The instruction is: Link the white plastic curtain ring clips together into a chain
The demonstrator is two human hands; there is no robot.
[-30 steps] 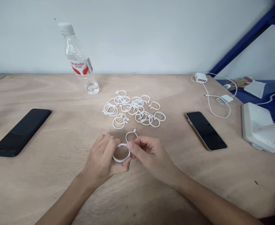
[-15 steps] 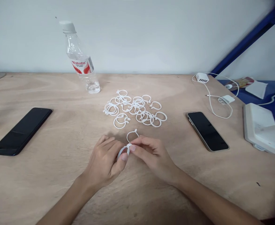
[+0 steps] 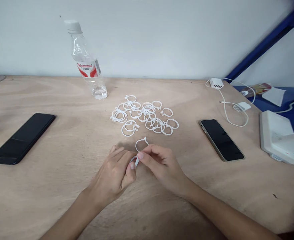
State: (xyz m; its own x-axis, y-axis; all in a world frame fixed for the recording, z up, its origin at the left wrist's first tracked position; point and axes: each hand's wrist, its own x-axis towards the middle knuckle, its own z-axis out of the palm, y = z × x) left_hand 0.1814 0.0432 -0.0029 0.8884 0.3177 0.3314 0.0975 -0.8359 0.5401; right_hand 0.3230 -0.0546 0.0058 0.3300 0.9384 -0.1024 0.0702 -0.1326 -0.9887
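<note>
Between my hands is a small white plastic ring (image 3: pixel 137 162), mostly covered by fingers. My left hand (image 3: pixel 116 170) is closed on its left side, with the thumb bent against it. The thumb and index finger of my right hand (image 3: pixel 164 166) pinch its upper right end. Just beyond my fingertips lies another white open ring (image 3: pixel 141 142) with a knobbed end, partly hidden behind my right hand. Farther back, a loose pile of similar white rings (image 3: pixel 147 115) is spread on the wooden table (image 3: pixel 61 186).
A water bottle (image 3: pixel 88 66) stands at the back left. One black phone (image 3: pixel 24 138) lies at left, another phone (image 3: pixel 222 140) at right. A white charger with cable (image 3: pixel 216 83) and a white plastic device (image 3: pixel 279 136) sit along the right edge, near a blue frame (image 3: pixel 262 43).
My left thumb and fingers have closed further over the ring, so less of it shows. My right hand keeps its pinch almost in place. The pile is unchanged.
</note>
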